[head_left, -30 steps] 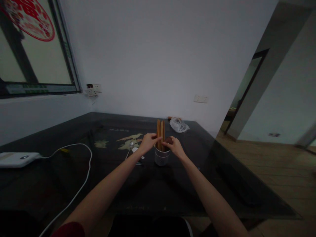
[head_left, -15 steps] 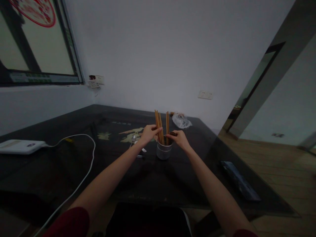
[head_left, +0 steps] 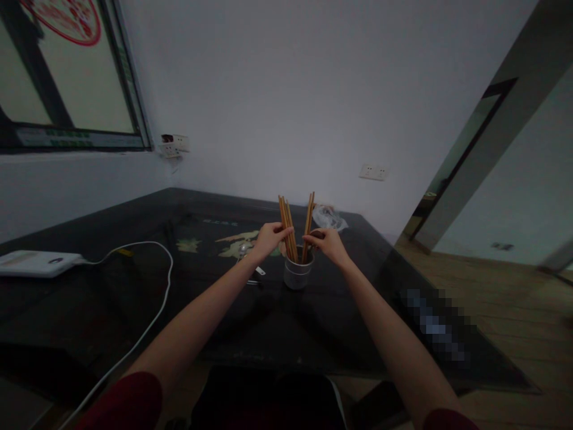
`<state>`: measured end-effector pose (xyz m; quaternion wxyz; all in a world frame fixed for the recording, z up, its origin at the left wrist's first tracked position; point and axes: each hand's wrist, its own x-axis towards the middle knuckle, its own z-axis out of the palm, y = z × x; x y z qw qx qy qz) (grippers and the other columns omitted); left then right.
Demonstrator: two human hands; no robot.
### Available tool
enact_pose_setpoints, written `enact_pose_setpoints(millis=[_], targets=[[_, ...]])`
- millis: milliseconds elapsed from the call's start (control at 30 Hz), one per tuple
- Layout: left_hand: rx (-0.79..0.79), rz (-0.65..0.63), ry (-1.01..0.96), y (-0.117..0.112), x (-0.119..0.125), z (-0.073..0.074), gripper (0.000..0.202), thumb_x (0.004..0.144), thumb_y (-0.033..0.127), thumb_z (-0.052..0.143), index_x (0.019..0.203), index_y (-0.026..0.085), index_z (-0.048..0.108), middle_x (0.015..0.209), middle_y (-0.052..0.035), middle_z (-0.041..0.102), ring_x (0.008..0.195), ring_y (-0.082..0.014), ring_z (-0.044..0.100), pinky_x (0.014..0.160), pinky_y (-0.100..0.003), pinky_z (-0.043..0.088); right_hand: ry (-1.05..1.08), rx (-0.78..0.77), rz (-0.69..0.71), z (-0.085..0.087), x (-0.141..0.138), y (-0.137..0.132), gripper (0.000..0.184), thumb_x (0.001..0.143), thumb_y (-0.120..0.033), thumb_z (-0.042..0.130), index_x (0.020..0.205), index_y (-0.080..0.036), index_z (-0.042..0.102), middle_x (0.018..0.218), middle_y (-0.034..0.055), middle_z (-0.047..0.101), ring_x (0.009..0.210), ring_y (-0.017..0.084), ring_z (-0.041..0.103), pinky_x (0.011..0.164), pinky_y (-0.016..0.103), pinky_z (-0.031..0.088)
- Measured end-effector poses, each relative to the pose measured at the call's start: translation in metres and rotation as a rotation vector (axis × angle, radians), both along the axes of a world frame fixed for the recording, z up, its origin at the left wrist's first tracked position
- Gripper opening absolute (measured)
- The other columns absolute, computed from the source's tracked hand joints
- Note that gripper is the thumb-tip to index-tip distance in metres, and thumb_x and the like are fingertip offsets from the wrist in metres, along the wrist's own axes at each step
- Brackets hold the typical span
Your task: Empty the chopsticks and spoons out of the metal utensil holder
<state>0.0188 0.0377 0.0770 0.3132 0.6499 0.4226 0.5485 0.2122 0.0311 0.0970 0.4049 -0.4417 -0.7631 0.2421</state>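
A small metal cup (head_left: 297, 275) stands on the dark table (head_left: 134, 310) and holds several wooden chopsticks. My left hand (head_left: 267, 239) pinches the left bunch of chopsticks (head_left: 285, 222), which leans left. My right hand (head_left: 327, 243) grips a pair of chopsticks (head_left: 308, 220) that leans right, with their lower ends still inside the cup. The two bunches form a V above the cup's rim.
A white power bank (head_left: 36, 263) with a white cable (head_left: 156, 286) lies at the left. A crumpled clear plastic bag (head_left: 329, 218) sits behind the cup. A blurred flat object (head_left: 436, 322) lies near the table's right edge. Small items (head_left: 250, 272) rest left of the cup.
The chopsticks stood in one tight bunch before. My right hand has pulled a pair away to the right and slightly up, while my left hand keeps the others to the left.
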Motion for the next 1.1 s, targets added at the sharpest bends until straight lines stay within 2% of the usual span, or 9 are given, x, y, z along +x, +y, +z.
enact_pose_setpoints(millis=[200, 333, 433, 500, 567, 667, 833, 933, 1100], targets=[[0.064, -0.025, -0.171, -0.002, -0.010, 0.046, 0.044, 0.064, 0.051, 0.070, 0.079, 0.010, 0.068, 0.075, -0.0060, 0.068, 0.072, -0.0168, 0.061, 0.068, -0.027, 0.049, 0.047, 0.097, -0.031, 0.044, 0.004, -0.001, 0.037, 0.069, -0.049, 0.066, 0.064, -0.013, 0.065, 0.055, 0.0030, 0.060, 0.043, 0.010, 0.048, 0.042, 0.024, 0.036], [0.119, -0.001, -0.281, -0.007, -0.045, 0.077, 0.047, 0.066, 0.051, 0.069, 0.086, 0.008, 0.067, 0.081, -0.0058, 0.067, 0.078, -0.0165, 0.061, 0.076, -0.031, 0.049, 0.124, 0.221, -0.038, 0.082, -0.002, -0.009, 0.034, 0.074, -0.046, 0.065, 0.065, -0.012, 0.064, 0.054, 0.0018, 0.057, 0.043, 0.008, 0.046, 0.042, 0.022, 0.032], [0.055, -0.003, -0.264, -0.009, -0.082, 0.080, 0.045, 0.067, 0.048, 0.069, 0.089, 0.009, 0.067, 0.086, -0.0061, 0.066, 0.085, -0.0161, 0.061, 0.079, -0.031, 0.048, 0.189, 0.257, 0.006, 0.099, -0.021, -0.022, 0.035, 0.075, -0.046, 0.063, 0.064, -0.012, 0.062, 0.057, 0.0009, 0.057, 0.044, 0.006, 0.047, 0.043, 0.020, 0.034], [-0.082, -0.060, -0.190, -0.007, -0.104, 0.068, 0.043, 0.063, 0.045, 0.073, 0.086, 0.009, 0.067, 0.086, -0.0065, 0.067, 0.084, -0.0159, 0.061, 0.079, -0.030, 0.048, 0.174, 0.227, 0.066, 0.098, -0.042, -0.030, 0.036, 0.076, -0.046, 0.062, 0.065, -0.012, 0.062, 0.056, -0.0003, 0.056, 0.046, 0.006, 0.047, 0.045, 0.019, 0.036], [-0.234, -0.055, -0.119, -0.003, -0.123, 0.047, 0.043, 0.058, 0.044, 0.077, 0.082, 0.010, 0.068, 0.081, -0.0062, 0.067, 0.077, -0.0152, 0.061, 0.074, -0.028, 0.048, 0.118, 0.167, 0.118, 0.088, -0.068, -0.035, 0.036, 0.077, -0.046, 0.062, 0.066, -0.012, 0.063, 0.056, -0.0008, 0.056, 0.046, 0.006, 0.048, 0.047, 0.019, 0.037], [-0.441, -0.066, -0.039, 0.005, -0.142, 0.007, 0.045, 0.054, 0.048, 0.077, 0.078, 0.011, 0.069, 0.075, -0.0063, 0.067, 0.069, -0.0153, 0.059, 0.066, -0.027, 0.048, 0.021, 0.048, 0.133, 0.061, -0.110, -0.035, 0.035, 0.078, -0.045, 0.063, 0.067, -0.011, 0.065, 0.053, -0.0015, 0.055, 0.048, 0.008, 0.051, 0.050, 0.020, 0.038], [-0.586, -0.044, -0.046, 0.018, -0.156, -0.049, 0.045, 0.045, 0.047, 0.081, 0.070, 0.012, 0.068, 0.067, -0.0041, 0.066, 0.058, -0.0125, 0.055, 0.058, -0.025, 0.045, -0.140, -0.138, 0.037, 0.006, -0.159, -0.013, 0.032, 0.073, -0.044, 0.069, 0.066, -0.013, 0.065, 0.053, -0.0016, 0.057, 0.057, 0.012, 0.058, 0.056, 0.020, 0.040], [-0.607, -0.034, -0.042, 0.022, -0.160, -0.062, 0.047, 0.042, 0.045, 0.082, 0.073, 0.013, 0.069, 0.065, -0.0010, 0.066, 0.057, -0.0106, 0.054, 0.056, -0.022, 0.043, -0.173, -0.234, -0.041, -0.021, -0.173, 0.005, 0.031, 0.071, -0.045, 0.071, 0.067, -0.015, 0.065, 0.053, -0.0009, 0.058, 0.061, 0.014, 0.060, 0.057, 0.020, 0.040], [-0.620, 0.071, 0.037, 0.022, -0.158, -0.066, 0.042, 0.044, 0.045, 0.081, 0.068, 0.012, 0.069, 0.058, -0.0015, 0.063, 0.058, -0.0139, 0.056, 0.055, -0.024, 0.042, -0.132, -0.319, -0.090, -0.054, -0.182, 0.025, 0.032, 0.070, -0.047, 0.069, 0.073, -0.016, 0.068, 0.062, 0.0015, 0.063, 0.059, 0.013, 0.060, 0.057, 0.020, 0.042]])
